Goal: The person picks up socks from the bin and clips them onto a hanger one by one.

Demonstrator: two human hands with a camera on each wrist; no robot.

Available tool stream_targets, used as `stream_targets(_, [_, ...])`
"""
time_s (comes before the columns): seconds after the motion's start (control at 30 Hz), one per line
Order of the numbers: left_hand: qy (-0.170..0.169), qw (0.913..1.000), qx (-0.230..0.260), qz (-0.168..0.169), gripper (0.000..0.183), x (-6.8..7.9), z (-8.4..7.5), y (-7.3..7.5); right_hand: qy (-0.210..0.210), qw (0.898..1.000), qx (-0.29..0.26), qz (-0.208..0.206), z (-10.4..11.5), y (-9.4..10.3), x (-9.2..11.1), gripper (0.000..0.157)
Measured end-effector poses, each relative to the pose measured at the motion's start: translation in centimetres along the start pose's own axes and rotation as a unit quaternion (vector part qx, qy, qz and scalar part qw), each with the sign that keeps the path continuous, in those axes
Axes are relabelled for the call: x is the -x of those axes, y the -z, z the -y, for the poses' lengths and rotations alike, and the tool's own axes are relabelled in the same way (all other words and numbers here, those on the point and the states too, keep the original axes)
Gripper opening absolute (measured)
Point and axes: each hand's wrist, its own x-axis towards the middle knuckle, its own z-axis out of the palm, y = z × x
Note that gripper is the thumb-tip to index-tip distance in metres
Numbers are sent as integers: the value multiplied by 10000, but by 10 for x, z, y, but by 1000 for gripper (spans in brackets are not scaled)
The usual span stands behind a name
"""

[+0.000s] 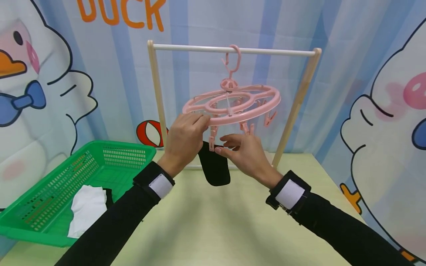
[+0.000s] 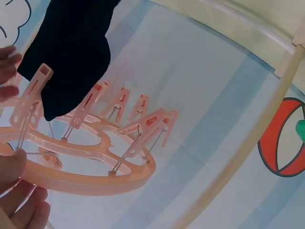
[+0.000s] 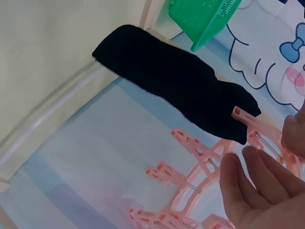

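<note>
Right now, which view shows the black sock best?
Right wrist: the sock shows nearly whole, its end in a clip. In the head view the hands hide its top; the left wrist view crops it.

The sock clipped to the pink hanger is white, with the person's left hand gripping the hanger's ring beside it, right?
Not quite: the sock hanging from a clip on the pink hanger is black, as the head view shows. The white cloth lies in the green basket. The rest holds: the left hand does grip the hanger's ring beside it.
</note>
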Motion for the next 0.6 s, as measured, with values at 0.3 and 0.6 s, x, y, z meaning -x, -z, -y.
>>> stream_targets(0.3, [106, 9999, 42, 2, 16, 3, 12, 1, -220, 9946, 470, 899, -7, 12, 12, 22])
stream_targets(0.6, [156, 9998, 75, 44, 19, 3, 22, 6, -1050, 9807, 777, 1454, -17, 35, 11, 27])
